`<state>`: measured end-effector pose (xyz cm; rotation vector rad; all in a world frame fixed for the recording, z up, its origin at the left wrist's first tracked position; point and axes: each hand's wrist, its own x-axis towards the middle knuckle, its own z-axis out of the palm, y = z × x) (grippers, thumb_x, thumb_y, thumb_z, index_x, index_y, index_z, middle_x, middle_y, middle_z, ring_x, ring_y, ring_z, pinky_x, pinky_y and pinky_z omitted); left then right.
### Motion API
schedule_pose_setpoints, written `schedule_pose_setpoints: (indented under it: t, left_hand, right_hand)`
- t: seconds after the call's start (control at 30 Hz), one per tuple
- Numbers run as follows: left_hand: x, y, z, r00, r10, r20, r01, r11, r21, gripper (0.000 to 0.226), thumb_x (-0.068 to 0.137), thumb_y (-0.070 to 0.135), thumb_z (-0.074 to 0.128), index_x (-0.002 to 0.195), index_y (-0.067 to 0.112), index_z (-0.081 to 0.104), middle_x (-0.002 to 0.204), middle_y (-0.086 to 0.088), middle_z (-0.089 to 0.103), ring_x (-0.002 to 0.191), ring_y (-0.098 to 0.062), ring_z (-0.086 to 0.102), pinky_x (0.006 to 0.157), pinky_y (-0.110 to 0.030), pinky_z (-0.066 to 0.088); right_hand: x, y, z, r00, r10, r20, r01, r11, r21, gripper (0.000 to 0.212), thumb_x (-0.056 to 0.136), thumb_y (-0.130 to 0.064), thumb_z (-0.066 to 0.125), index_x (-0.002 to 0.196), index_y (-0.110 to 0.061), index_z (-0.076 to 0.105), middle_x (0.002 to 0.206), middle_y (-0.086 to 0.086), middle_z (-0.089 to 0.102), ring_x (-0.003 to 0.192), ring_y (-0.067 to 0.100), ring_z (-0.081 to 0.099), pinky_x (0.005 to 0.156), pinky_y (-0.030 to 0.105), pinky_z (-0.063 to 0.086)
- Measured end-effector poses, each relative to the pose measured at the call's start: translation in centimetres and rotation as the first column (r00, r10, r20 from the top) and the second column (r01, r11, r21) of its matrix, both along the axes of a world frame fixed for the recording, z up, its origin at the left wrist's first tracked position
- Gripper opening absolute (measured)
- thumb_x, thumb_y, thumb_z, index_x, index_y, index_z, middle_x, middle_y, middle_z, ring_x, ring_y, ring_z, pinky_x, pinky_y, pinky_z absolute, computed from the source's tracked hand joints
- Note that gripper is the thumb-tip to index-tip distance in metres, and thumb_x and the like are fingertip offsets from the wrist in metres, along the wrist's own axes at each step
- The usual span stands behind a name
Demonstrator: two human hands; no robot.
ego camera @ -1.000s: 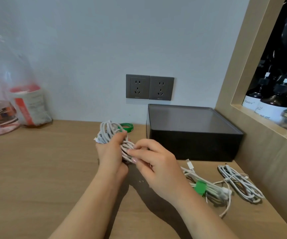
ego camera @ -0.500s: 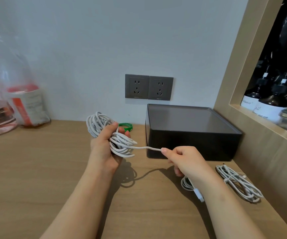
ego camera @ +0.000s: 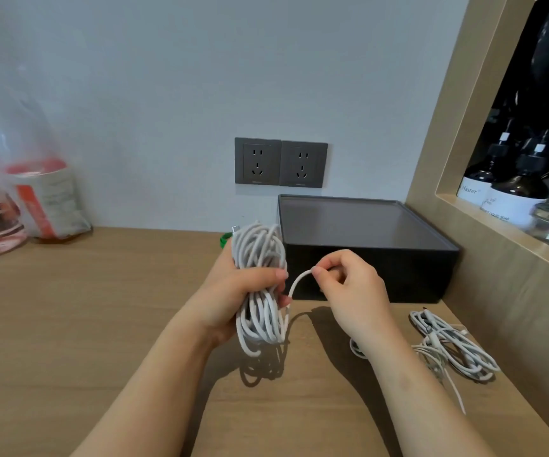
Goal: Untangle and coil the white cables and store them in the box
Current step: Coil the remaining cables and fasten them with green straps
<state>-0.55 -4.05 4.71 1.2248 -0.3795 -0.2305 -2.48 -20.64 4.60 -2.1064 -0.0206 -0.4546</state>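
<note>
Table (ego camera: 101, 324): a wooden top that runs back to a pale wall. Both bare forearms reach in over it from the near edge.
Spare cables (ego camera: 457, 347): a loose white heap on the table at the near right, beside the right forearm and in front of the box. One strand trails toward the near edge.
Left hand (ego camera: 230, 291): fingers and thumb are wrapped round the middle of the coil, and the hand is raised clear of the table.
Coil (ego camera: 256, 249): a bundle of many white cable loops, held roughly upright. Loops stick out above and below the fist, and its shadow lies on the table underneath.
Free strand (ego camera: 294, 288): arcs from the right side of the coil up to the right hand.
Right hand (ego camera: 355, 291): thumb and forefinger pinch the end of the free strand and the other fingers are curled. It sits just right of the coil, in front of the box.
Box (ego camera: 398, 275): black, low and square, at the back right against the wall. No cable is in it. Cannot tell whether the flat dark top is a lid.
Green item (ego camera: 224, 239): mostly hidden behind the coil, so cannot tell what it is.
Bag (ego camera: 45, 199): clear plastic with red-and-white contents, at the far left by the wall.
Sockets (ego camera: 279, 163): two grey wall outlets above the box.
Bottles (ego camera: 510, 192): dark with white labels, in the wood-framed recess on the right.
</note>
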Motion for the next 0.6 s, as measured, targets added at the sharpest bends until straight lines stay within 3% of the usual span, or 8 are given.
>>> schedule_pose_setpoints:
  t: [0.1, 0.23, 0.33, 0.43, 0.6]
  left_hand:
    - [-0.4, -0.5, 0.0, 0.999, 0.023, -0.032, -0.021, 0.998, 0.064, 0.048, 0.062, -0.003, 0.067, 0.104, 0.005, 0.046, 0.071, -0.016, 0.058, 0.059, -0.027, 0.062, 0.055, -0.033, 0.054]
    - [-0.5, -0.9, -0.1, 0.982, 0.179, 0.051, -0.185, 0.969, 0.166, 0.051, 0.061, -0.002, 0.071, 0.104, 0.016, 0.049, 0.084, -0.012, 0.058, 0.066, -0.021, 0.062, 0.058, -0.031, 0.053]
    - [-0.7, -1.0, -0.2, 0.992, 0.126, 0.028, -0.129, 0.979, 0.161, 0.057, 0.061, -0.005, 0.069, 0.109, 0.016, 0.047, 0.094, -0.019, 0.058, 0.073, -0.026, 0.064, 0.062, -0.035, 0.057]
    - [-0.8, -1.2, -0.2, 0.993, 0.114, 0.018, -0.116, 0.978, 0.174, 0.061, 0.057, -0.005, 0.069, 0.110, 0.015, 0.046, 0.097, -0.020, 0.057, 0.075, -0.028, 0.065, 0.064, -0.037, 0.058]
    - [-0.8, -1.2, 0.0, 0.992, 0.108, 0.070, -0.123, 0.957, 0.262, 0.055, 0.071, -0.019, 0.064, 0.109, 0.016, 0.045, 0.090, -0.014, 0.056, 0.065, -0.020, 0.062, 0.062, -0.038, 0.056]
  right_hand:
    - [-0.1, 0.5, 0.0, 0.999, 0.016, 0.040, -0.019, 0.998, 0.064, 0.014, 0.089, -0.023, 0.060, 0.080, -0.031, 0.054, 0.073, -0.005, 0.060, 0.070, 0.006, 0.058, 0.056, 0.010, 0.039]
    - [-0.3, 0.7, 0.3, 0.996, 0.077, 0.051, -0.081, 0.993, 0.091, 0.014, 0.089, -0.022, 0.061, 0.080, -0.031, 0.056, 0.076, -0.006, 0.064, 0.075, 0.004, 0.061, 0.059, 0.010, 0.043]
    - [-0.6, 0.9, 0.5, 0.991, 0.133, 0.028, -0.136, 0.984, 0.112, 0.015, 0.090, -0.020, 0.060, 0.080, -0.031, 0.056, 0.077, -0.009, 0.065, 0.074, -0.005, 0.061, 0.057, 0.006, 0.045]
    - [-0.7, 0.9, 0.6, 0.991, 0.134, 0.005, -0.133, 0.984, 0.115, 0.015, 0.090, -0.020, 0.059, 0.080, -0.031, 0.057, 0.080, -0.009, 0.065, 0.075, -0.002, 0.062, 0.060, 0.010, 0.045]
    - [-0.8, 1.0, 0.8, 0.991, 0.132, -0.017, -0.127, 0.977, 0.174, 0.013, 0.090, -0.020, 0.059, 0.082, -0.031, 0.060, 0.079, -0.009, 0.066, 0.057, -0.008, 0.055, 0.048, 0.009, 0.038]
